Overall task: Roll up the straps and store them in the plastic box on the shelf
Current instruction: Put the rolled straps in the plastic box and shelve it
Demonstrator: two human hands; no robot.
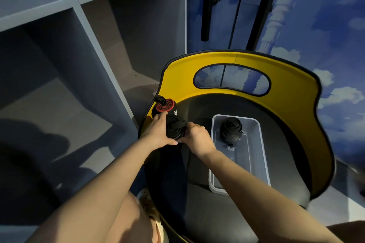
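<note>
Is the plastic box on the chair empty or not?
Not empty. One rolled black strap sits at the far end of the clear plastic box; the rest of the box shows only its bare bottom.

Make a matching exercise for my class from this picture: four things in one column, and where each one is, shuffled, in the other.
Things
1. black rolled strap
2. red-and-black rolled strap
3. clear plastic box
4. loose black strap

Places
A. on the black chair seat
B. at the seat's left edge, by the yellow backrest
C. between the left hand and right hand
D. inside the box

Pairs: 1-D, 2-B, 3-A, 4-C
</note>
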